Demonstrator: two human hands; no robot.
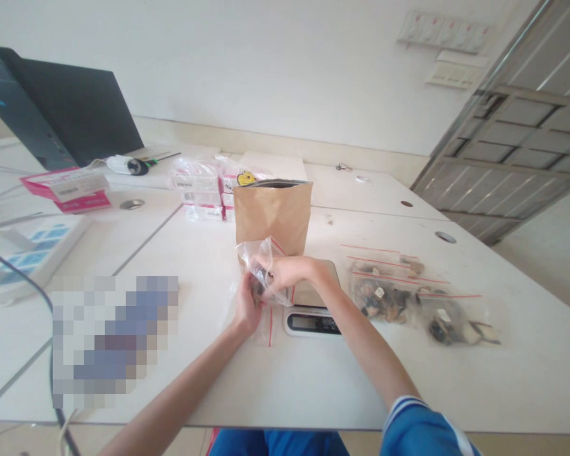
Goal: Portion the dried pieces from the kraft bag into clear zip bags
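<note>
A clear zip bag (257, 252) with dark contents is held from below and the side by my left hand (247, 305), its fingers closed round the plastic. From the right, my right hand (287, 272) reaches into the bag's mouth with curled fingers; what they pinch is hidden by plastic. Behind both hands a brown paper bag (273, 212) stands upright, its top open. A digital kitchen scale (308, 323) lies under my right forearm, partly covered. Another flat clear zip bag (265, 332) with a red seal line is on the table beneath my left hand.
To the right lie several filled zip bags (382, 297) of dark and tan pieces. Plastic-wrapped pink-and-white boxes (197, 190) stack behind, left of the paper bag. A computer tower (76, 107), pink box (71, 187), power strip (38, 247) and black cable (28, 278) occupy the left.
</note>
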